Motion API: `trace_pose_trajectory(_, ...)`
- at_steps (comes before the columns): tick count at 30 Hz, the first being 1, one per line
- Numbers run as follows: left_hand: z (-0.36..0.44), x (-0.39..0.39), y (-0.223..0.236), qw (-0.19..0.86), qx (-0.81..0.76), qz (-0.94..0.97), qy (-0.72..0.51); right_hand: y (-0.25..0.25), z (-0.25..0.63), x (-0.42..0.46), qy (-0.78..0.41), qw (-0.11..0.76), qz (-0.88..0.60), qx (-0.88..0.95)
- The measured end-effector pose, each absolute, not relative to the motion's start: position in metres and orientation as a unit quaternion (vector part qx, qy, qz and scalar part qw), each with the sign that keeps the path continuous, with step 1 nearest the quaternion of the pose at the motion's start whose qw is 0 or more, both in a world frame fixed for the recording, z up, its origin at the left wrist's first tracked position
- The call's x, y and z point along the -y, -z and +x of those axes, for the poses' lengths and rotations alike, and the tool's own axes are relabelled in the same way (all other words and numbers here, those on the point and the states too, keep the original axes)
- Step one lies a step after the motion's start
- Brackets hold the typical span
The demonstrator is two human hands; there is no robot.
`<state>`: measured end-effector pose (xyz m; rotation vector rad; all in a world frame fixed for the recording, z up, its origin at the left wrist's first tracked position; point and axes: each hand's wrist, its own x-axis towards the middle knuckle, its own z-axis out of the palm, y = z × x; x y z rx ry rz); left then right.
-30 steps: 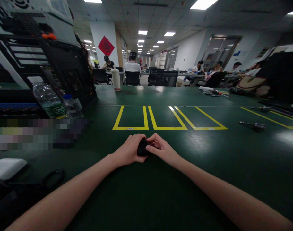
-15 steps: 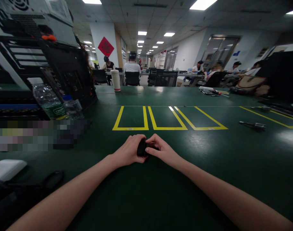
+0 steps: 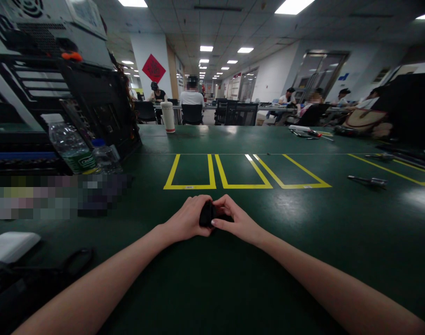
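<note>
Your two hands are close together in front of you, meeting at a small black block (image 3: 205,215) between them. Your left hand (image 3: 186,217) is clamped around the block, with the thumb on the near side and the fingers curled over the far side. Your right hand (image 3: 238,221) is at the block's right edge, its thumb tip against it and its index finger bent above; you cannot tell from here whether those fingers pinch it. The block is too dark to make out in detail, and whether its underside touches the green table (image 3: 215,288) is hidden.

Just beyond your hands, yellow tape (image 3: 189,187) marks open-sided boxes on the tabletop. Farther past them, slightly left, stands a pale cup (image 3: 168,117). Well to the right of your right hand lies a metal tool (image 3: 367,181), and beyond it to the left are some tools with a red handle (image 3: 315,134).

Out to the left of your left hand, a large bottle (image 3: 70,146) with a green label stands beside a smaller bottle (image 3: 105,157) with a blue cap. Nearer you on that side are a white box (image 3: 13,247) and a black loop (image 3: 80,260). Far ahead of your hands, a person in a white shirt (image 3: 192,97) sits on a black chair (image 3: 192,113).
</note>
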<state>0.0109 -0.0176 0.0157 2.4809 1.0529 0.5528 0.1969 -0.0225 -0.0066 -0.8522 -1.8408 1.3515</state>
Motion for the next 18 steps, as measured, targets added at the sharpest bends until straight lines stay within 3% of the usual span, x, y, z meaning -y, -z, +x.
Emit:
trace_pose_trajectory(7,0.0105,0.0163,-0.0138,0.183,-0.372,0.887,-0.204,0.0074,0.1927,0.0242,-0.490,0.370,-0.348,0.708)
trace_pose_trajectory(18,0.0103,0.0178,-0.0161,0.198,-0.374,0.884,-0.197,0.0059,0.1921,0.0294,-0.394,0.342,-0.378,0.765)
